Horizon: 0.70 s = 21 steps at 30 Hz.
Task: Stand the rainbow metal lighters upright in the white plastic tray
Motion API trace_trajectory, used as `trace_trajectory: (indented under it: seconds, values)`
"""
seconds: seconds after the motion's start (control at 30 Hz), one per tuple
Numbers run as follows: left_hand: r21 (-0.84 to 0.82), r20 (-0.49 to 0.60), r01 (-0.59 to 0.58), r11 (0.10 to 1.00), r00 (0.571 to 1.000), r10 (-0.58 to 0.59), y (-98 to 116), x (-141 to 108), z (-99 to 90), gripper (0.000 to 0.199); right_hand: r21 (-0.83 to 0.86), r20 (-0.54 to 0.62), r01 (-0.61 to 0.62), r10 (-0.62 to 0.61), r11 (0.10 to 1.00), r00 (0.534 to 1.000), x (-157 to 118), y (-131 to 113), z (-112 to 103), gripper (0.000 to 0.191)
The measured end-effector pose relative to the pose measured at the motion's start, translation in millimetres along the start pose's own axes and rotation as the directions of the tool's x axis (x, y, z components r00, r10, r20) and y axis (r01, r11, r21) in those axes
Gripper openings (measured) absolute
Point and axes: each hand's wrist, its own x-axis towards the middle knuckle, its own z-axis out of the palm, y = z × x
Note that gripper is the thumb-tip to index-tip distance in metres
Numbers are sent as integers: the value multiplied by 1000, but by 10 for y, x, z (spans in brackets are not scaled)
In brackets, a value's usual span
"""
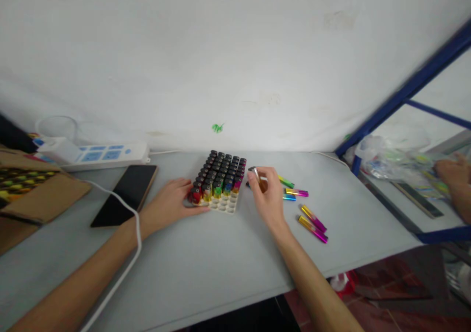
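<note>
A white tray [223, 205] with round holes stands on the table, most of it filled with upright black-topped lighters [218, 175] in several colours. Its front holes hold nothing. My left hand [175, 200] rests at the tray's left front corner, thumb along the front edge and fingers against the left side. To the right of the tray, my right hand [268, 194] pinches a lighter [255, 173] with a dark top; the fingers hide much of it. Beyond that hand lie several loose shiny lighters [312, 229], yellow-purple, pink, blue and green.
A black phone [127, 194] lies left of my left hand, with a white cable [137, 234] crossing my left forearm. Behind it is a power strip [106, 156]; a cardboard box [55, 199] stands far left. Beyond a blue frame [401, 94], another person's hand [454, 175] is by plastic bags.
</note>
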Motion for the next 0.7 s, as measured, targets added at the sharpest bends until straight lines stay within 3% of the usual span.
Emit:
trace_trajectory:
  seconds: [0.07,0.17,0.3,0.47,0.7]
  values:
    - [8,-12,-8,1000,1000,8,-4,-2,10,53,-70,1,81,-81,994,997,-1,-34,-20,26]
    - [15,-30,-15,1000,999,16,0,-9,22,53,-118,133,140,-124,983,983,-15,-95,-47,22]
    - [45,-31,-13,999,999,15,27,-23,18,57,-9,306,86,-79,996,949,-90,-194,28,25]
    - [17,-52,-47,999,998,48,20,-31,35,55,81,442,46,-77,996,894,-218,-233,321,26]
    - [15,-72,-80,997,994,81,-52,-17,87,47,-147,572,131,-24,980,820,-246,-195,476,16]
